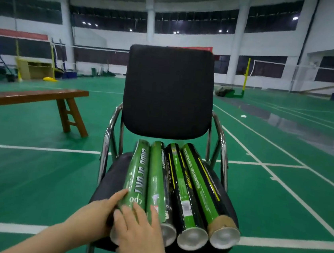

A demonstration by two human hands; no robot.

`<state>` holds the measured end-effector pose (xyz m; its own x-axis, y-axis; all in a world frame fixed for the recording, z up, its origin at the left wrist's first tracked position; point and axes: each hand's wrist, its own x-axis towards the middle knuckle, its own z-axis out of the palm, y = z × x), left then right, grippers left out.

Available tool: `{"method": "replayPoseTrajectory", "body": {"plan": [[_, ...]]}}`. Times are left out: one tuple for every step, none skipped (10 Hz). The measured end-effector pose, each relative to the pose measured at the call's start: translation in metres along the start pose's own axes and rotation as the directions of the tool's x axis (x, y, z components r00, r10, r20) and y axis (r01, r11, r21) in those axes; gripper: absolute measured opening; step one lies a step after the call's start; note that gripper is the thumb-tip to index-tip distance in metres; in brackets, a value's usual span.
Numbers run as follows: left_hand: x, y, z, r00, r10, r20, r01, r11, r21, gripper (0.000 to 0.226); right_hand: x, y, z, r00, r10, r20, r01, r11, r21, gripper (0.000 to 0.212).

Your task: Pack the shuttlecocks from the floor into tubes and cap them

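tubes (178, 181): four abreast on chair (168, 91) seat
left hand (93, 215): held straight against leftmost tube (137, 173)
right hand (141, 233): spread flat on it

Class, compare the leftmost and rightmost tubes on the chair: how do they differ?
The leftmost tube is all green, white-lettered; the rightmost tube is black with a green band. Left hand and right hand touch the leftmost tube, not the rightmost. Both lie on the chair.

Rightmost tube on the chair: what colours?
Rightmost tube: green and black, thin yellow stripe; head view.
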<state>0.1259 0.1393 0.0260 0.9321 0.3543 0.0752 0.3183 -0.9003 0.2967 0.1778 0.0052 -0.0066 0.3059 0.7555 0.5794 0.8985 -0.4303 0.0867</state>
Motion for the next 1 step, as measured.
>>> {"method": "replayPoseTrajectory", "body": {"plan": [[0.0034, 0.0167, -0.0438, 0.989, -0.142, -0.046, 0.144, 0.989, 0.047, 0.05, 0.0375, 0.0077, -0.0521, 0.946, 0.284, 0.157, -0.29, 0.957, 0.019, 0.047]]}}
